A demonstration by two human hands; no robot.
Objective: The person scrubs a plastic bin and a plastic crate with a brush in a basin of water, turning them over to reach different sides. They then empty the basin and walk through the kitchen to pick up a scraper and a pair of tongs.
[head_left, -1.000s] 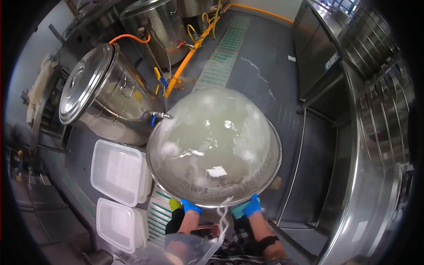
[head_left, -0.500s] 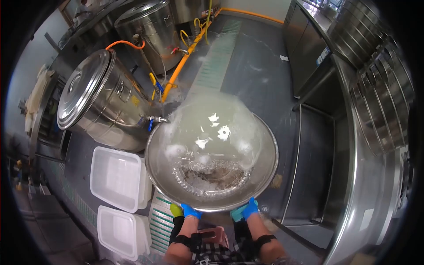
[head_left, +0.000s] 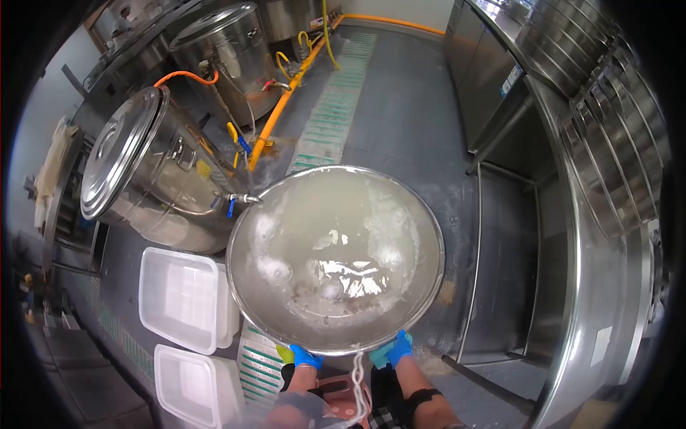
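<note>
Large steel bowl [head_left: 246,314], cloudy liquid [head_left: 314,214] inside, near-side rim held by both blue-gloved hands: left hand [head_left: 305,357], right hand [head_left: 401,346], fingers curled at rim. Spigot [head_left: 246,199] of lidded pot [head_left: 171,171] at bowl's left edge. White tubs [head_left: 182,297] on floor [head_left: 407,107], left of bowl.

No readable text, label on steel cabinet [head_left: 477,71] illegible

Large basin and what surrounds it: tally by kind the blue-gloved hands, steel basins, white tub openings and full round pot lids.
Blue-gloved hands (left, right): 2
Steel basin: 1
White tub openings: 2
Round pot lids: 2
Total: 7
</note>
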